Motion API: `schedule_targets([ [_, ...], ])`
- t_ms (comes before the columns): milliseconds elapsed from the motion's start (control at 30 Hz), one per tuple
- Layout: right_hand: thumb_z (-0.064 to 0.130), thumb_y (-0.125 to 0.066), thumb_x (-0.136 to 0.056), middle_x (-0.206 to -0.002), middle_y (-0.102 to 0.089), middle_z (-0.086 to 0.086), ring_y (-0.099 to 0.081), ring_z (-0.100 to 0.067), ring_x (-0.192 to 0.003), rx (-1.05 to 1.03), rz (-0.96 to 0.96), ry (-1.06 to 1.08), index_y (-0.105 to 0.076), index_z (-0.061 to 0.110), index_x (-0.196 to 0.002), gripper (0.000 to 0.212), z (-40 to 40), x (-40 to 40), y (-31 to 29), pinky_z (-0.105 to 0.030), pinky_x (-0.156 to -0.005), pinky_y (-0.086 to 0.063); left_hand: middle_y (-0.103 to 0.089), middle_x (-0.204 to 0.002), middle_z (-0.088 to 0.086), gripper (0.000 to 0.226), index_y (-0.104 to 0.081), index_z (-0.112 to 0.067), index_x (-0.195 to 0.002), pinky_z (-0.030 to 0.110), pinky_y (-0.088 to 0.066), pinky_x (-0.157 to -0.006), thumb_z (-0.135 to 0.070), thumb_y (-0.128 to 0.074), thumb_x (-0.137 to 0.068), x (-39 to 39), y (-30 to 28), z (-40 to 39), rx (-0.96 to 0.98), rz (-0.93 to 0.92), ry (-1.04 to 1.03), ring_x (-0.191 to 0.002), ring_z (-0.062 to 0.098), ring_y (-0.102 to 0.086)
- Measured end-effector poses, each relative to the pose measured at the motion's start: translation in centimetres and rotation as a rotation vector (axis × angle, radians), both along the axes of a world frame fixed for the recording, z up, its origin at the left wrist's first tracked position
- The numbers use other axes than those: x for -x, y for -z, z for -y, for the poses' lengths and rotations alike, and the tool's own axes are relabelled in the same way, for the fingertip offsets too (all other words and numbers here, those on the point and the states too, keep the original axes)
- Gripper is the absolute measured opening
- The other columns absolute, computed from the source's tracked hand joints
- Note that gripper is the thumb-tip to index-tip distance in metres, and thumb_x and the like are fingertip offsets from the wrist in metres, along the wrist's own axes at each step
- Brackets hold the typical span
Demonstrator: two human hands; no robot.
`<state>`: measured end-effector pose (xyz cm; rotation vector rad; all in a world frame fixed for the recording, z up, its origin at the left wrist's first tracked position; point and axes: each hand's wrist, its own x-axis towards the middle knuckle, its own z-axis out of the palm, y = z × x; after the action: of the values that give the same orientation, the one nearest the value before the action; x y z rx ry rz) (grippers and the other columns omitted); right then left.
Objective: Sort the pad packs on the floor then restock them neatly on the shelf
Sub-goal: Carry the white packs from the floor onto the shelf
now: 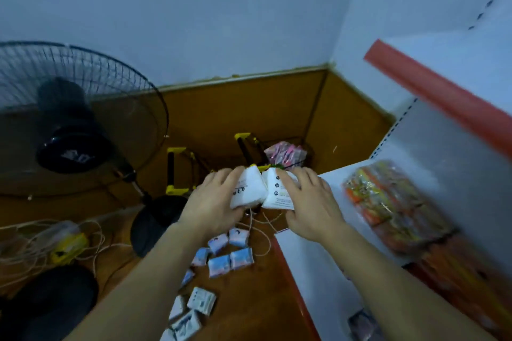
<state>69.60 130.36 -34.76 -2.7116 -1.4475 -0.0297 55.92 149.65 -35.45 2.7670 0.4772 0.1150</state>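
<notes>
While gripped: packs point(261, 189) between hands.

Two pad packs point(261, 191) are being held side by side, touching, just left of the shelf point(313, 252). More packs point(230, 253) are lying on the floor point(249, 299) left of the shelf, below the held pair. A fan point(72, 119) is standing well left of the shelf.

Shelf point(318, 252) free nr edge; snack bag point(393, 207) blocks rt.
</notes>
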Motion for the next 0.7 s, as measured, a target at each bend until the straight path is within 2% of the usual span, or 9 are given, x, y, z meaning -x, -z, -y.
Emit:
schedule_targets([
  [67,0.033,-0.058,-0.077,-0.147,-0.035,-0.009,-0.030,-0.034,-0.138,-0.013,0.042,0.033,-0.020,0.026,-0.156,0.088,1.1,0.7,-3.9,-0.052,-0.110,-0.035,-0.028,-0.156,-0.003,0.088,-0.013,-0.029,-0.156,0.041,-0.038,-0.111,-0.050,-0.063,-0.087,0.0,-4.0,0.3,-0.023,0.045,0.052,-0.141,0.022,-0.028],
  [167,0.035,-0.055,-0.076,-0.147,-0.034,-0.006,-0.029,-0.031,-0.138,-0.080,0.078,0.098,-0.021,0.027,-0.155,0.086,2.9,1.8,-9.1,-0.051,-0.110,-0.034,-0.032,-0.153,-0.002,0.088,-0.017,-0.028,-0.156,0.041,-0.040,-0.108,-0.053,-0.063,-0.085,-0.1,-9.5,1.0,-0.066,0.112,0.143,-0.138,0.022,-0.033],
  [300,0.036,-0.061,-0.077,-0.146,-0.036,-0.004,-0.031,-0.030,-0.137,-0.112,0.167,0.174,-0.023,0.028,-0.153,0.086,5.8,4.0,-14.7,-0.051,-0.109,-0.035,-0.039,-0.148,-0.005,0.088,-0.023,-0.030,-0.154,0.040,-0.044,-0.101,-0.061,-0.057,-0.078,0.0,-15.6,2.3,-0.120,0.173,0.265,-0.131,0.019,-0.039],
  [400,0.036,-0.061,-0.076,-0.144,-0.040,-0.005,-0.035,-0.029,-0.135,-0.157,0.227,0.254,-0.025,0.028,-0.151,0.084,8.7,5.4,-17.8,-0.050,-0.106,-0.038,-0.041,-0.147,-0.006,0.087,-0.027,-0.031,-0.153,0.038,-0.044,-0.099,-0.059,-0.061,-0.078,-0.6,-19.1,4.1,-0.140,0.233,0.349,-0.130,0.019,-0.041],
  [500,0.042,-0.061,-0.076,-0.141,-0.044,-0.005,-0.039,-0.029,-0.131,-0.169,0.283,0.343,-0.031,0.027,-0.150,0.082,12.7,6.9,-20.2,-0.048,-0.103,-0.040,-0.044,-0.144,-0.005,0.093,-0.029,-0.030,-0.152,0.038,-0.045,-0.097,-0.067,-0.045,-0.068,-1.3,-22.1,7.4,-0.149,0.267,0.466,-0.129,0.020,-0.042],
  [567,0.049,-0.052,-0.075,-0.141,-0.046,-0.008,-0.041,-0.031,-0.129,-0.166,0.312,0.410,-0.034,0.024,-0.149,0.081,16.0,8.2,-21.9,-0.049,-0.102,-0.041,-0.045,-0.142,-0.005,0.096,-0.030,-0.029,-0.152,0.038,-0.045,-0.096,-0.070,-0.040,-0.065,-2.0,-23.6,10.1,-0.152,0.298,0.550,-0.127,0.021,-0.044],
  [633,0.049,-0.047,-0.072,-0.142,-0.045,-0.009,-0.040,-0.033,-0.131,-0.148,0.338,0.489,-0.034,0.023,-0.150,0.084,19.5,9.5,-23.4,-0.050,-0.102,-0.041,-0.045,-0.143,-0.004,0.093,-0.031,-0.028,-0.152,0.038,-0.045,-0.097,-0.067,-0.048,-0.069,-2.8,-24.9,13.2,-0.148,0.333,0.631,-0.129,0.021,-0.043],
  [700,0.045,-0.054,-0.070,-0.143,-0.044,-0.008,-0.039,-0.033,-0.132,-0.133,0.356,0.582,-0.033,0.023,-0.151,0.087,23.7,11.3,-24.9,-0.049,-0.101,-0.041,-0.046,-0.145,-0.002,0.089,-0.031,-0.027,-0.152,0.036,-0.044,-0.100,-0.060,-0.056,-0.073,-3.1,-26.1,17.2,-0.155,0.370,0.726,-0.132,0.021,-0.042],
])
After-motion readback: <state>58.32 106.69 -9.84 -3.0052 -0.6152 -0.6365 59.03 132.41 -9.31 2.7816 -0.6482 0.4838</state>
